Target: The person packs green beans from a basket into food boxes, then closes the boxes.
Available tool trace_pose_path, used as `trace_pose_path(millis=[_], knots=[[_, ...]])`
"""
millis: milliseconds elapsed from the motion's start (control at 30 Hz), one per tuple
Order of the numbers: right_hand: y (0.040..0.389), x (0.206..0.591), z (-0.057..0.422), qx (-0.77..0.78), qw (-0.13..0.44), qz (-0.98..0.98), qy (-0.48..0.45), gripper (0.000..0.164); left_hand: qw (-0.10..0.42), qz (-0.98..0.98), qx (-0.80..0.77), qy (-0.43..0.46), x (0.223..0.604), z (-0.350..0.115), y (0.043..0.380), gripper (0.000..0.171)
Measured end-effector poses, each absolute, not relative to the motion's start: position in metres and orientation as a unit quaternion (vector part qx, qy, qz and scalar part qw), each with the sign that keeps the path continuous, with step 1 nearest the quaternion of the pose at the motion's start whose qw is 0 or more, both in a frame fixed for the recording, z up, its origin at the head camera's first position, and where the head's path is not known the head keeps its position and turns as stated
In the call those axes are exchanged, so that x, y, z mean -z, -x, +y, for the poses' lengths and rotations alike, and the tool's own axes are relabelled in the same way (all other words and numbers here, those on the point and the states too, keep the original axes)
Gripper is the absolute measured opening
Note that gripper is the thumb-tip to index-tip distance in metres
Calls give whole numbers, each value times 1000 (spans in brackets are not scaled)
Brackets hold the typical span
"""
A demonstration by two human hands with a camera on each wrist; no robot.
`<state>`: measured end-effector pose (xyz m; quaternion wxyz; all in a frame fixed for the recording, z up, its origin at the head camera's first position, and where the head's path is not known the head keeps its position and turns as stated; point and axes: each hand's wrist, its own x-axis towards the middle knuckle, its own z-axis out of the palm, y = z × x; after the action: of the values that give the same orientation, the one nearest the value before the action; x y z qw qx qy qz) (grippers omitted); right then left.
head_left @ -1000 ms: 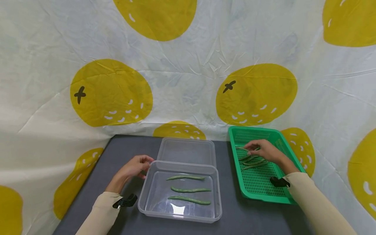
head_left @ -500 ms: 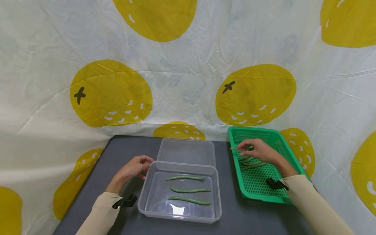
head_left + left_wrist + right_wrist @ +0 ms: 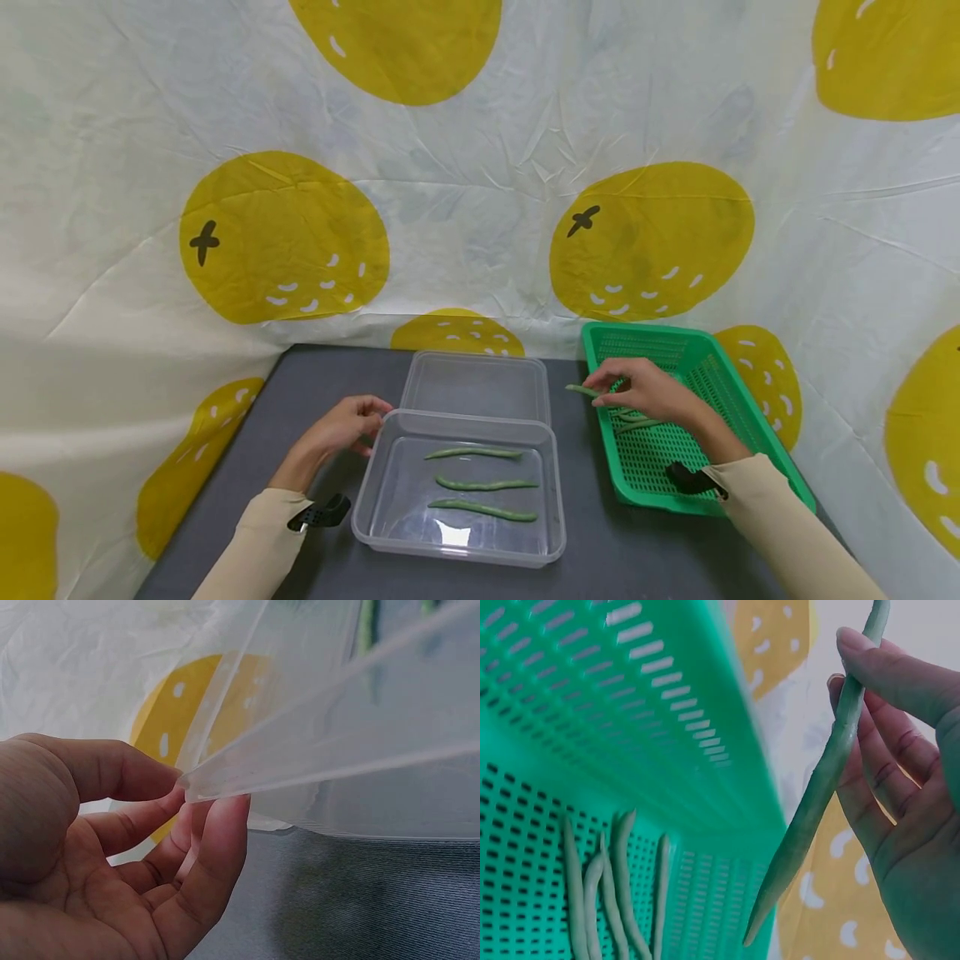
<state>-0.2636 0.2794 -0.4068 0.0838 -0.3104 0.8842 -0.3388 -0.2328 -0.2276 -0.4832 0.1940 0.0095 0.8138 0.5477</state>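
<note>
Between thumb and fingertips, my right hand (image 3: 637, 388) pinches a green bean (image 3: 821, 784), held over the left rim of the green basket (image 3: 617, 477). One end of that bean points left past the rim in the head view. Several more green beans (image 3: 622, 885) lie on the basket's slotted floor. My left hand (image 3: 347, 428) grips the far left corner of a clear plastic container (image 3: 390, 533); the left wrist view has the thumb and fingers (image 3: 225, 847) at its rim. Inside the container, three green beans (image 3: 486, 486) lie crosswise, spaced apart.
A clear flat lid (image 3: 480, 383) lies behind the container on the dark grey table (image 3: 592, 550). Behind the table hangs a white cloth (image 3: 468, 242) printed with yellow fruit. The basket stands at the right, close to the cloth.
My right hand has moved left from above the basket's beans to its left rim, carrying one green bean. My left hand and the container have stayed in place.
</note>
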Motion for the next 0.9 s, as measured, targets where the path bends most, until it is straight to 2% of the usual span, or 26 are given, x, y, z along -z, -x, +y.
trace_pose_path(millis=[300,900], knots=[[254,404,259,354,83,866,344,23,195,815,-546,-9,482,-226,233,33],[244,412,217,363,129,830,403,24,197,815,-545,-20,481,-226,231,34]])
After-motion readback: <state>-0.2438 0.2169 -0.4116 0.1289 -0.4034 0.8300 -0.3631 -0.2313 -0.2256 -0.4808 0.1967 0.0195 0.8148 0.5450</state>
